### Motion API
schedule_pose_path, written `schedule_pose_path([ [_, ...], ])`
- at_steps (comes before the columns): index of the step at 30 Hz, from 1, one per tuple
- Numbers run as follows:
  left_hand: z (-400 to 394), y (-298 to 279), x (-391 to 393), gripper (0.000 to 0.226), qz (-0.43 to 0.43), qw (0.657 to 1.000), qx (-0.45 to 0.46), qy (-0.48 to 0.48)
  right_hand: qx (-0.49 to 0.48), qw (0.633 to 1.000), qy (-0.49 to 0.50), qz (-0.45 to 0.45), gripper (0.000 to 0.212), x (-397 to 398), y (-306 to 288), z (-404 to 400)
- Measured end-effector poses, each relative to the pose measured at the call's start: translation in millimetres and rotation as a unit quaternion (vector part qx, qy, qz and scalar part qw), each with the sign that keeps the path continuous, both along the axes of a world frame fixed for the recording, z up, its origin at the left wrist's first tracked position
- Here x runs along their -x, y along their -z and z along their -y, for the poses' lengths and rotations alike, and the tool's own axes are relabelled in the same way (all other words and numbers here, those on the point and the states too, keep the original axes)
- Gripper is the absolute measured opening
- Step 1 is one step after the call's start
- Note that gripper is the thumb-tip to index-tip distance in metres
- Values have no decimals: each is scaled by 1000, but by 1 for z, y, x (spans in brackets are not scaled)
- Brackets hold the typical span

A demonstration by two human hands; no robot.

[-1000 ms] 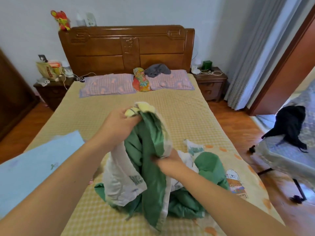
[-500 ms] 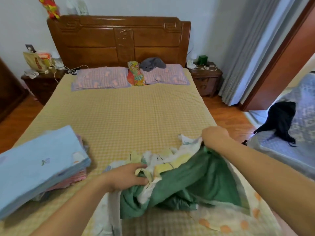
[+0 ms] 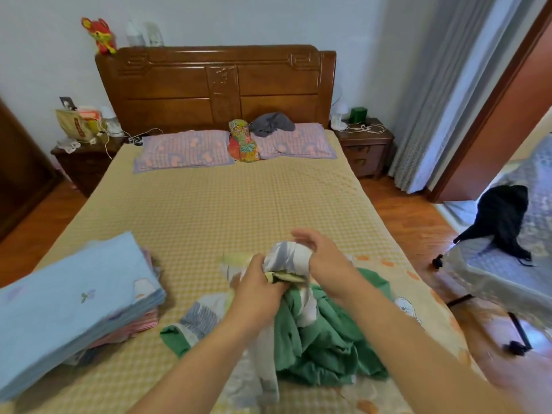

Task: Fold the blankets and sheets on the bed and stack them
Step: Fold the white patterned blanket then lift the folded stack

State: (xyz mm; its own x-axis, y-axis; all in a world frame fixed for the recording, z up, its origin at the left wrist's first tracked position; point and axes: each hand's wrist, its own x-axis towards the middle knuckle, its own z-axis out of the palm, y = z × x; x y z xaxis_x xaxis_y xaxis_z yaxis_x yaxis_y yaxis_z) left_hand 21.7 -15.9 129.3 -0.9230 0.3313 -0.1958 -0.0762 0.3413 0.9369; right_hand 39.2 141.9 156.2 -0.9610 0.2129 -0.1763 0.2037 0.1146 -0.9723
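A crumpled blanket [image 3: 325, 339], green on one side and white with prints on the other, lies bunched at the near end of the bed [image 3: 209, 210]. My left hand [image 3: 258, 289] grips a gathered edge of it. My right hand [image 3: 324, 259] holds the bunched white part just beside the left, its thumb raised. To the left sits a stack of folded bedding [image 3: 74, 306] with a light blue sheet on top and striped pink layers under it.
Two pink pillows [image 3: 185, 150], a patterned cushion [image 3: 242, 141] and a grey garment [image 3: 273, 124] lie by the wooden headboard. Nightstands stand on both sides. A covered chair [image 3: 507, 264] with a black item is at the right, on the wooden floor.
My hands were apart, spreading the blanket along the near edge. Now they have come together at the middle, both gathering the same bunched part. The view has tilted down slightly.
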Motion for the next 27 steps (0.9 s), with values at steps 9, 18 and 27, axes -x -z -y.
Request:
schedule_pose_path([
  [9,-38,13,-21,29,235,929,-219,-183,29,998,-50,15,87,-79,63,26],
  [18,19,-23,-5,28,-164,904,253,303,-123,985,101,-69,43,-79,21,-57],
  [27,-25,-58,25,40,-246,874,197,370,-248,939,9,-238,12,-30,-129,-88],
])
